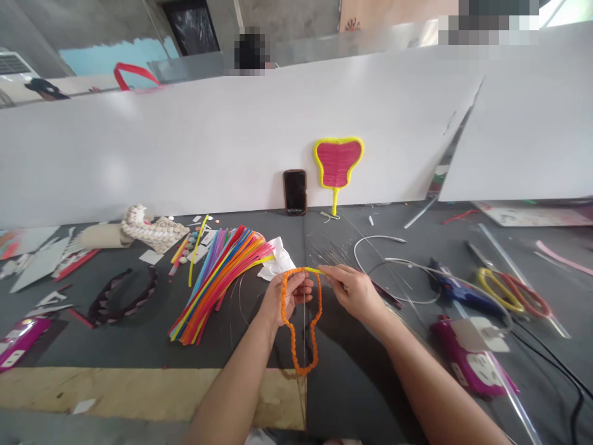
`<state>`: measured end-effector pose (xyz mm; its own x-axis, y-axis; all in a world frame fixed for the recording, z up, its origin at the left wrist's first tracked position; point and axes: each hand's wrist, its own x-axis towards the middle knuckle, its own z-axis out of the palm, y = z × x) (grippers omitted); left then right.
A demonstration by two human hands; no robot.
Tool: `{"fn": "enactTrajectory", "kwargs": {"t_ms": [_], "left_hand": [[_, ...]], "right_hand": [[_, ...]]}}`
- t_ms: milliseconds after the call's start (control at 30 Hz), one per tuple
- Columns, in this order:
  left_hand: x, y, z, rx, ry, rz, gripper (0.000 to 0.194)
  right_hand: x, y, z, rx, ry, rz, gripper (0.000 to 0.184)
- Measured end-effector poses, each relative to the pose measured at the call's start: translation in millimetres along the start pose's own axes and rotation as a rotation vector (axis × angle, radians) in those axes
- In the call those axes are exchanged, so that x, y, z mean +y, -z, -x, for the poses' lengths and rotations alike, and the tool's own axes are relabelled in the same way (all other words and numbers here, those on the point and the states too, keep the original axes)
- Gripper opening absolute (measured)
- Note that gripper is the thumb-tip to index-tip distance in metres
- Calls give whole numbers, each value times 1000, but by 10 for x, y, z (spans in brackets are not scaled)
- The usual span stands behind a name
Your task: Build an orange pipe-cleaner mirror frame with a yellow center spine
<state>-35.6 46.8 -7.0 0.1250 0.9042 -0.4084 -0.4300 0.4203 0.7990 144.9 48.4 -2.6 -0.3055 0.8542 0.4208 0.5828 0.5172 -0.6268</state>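
In the middle of the head view, my left hand [296,290] is closed on the top of an orange twisted loop [292,346], bent into a fan-like outline with a narrower lower end. My right hand [354,290] pinches a short yellow strip [315,270] that meets the loop's top edge beside my left fingertips. Just left of my hands lies a bundle of colourful pipe cleaners [217,284]. A small fan [340,164] with a yellow rim and crimson middle leans upright against the white board beyond my hands.
A phone [295,192] leans against the white board [208,148]. On the right lie a blue glue gun [463,290], scissors [514,290] and a purple power strip [477,364] with cables. Left are a dark headband [123,300] and a shell-like white piece [155,230]. Thin wires [333,252] lie beyond my right hand.
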Motion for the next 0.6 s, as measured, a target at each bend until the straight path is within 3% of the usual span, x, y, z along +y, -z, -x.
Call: {"fn": "enactTrajectory", "kwargs": {"t_ms": [600], "left_hand": [[0, -49, 49, -167, 38, -33, 22]], "right_hand": [[-158, -42, 11, 69, 36, 405, 29]]}}
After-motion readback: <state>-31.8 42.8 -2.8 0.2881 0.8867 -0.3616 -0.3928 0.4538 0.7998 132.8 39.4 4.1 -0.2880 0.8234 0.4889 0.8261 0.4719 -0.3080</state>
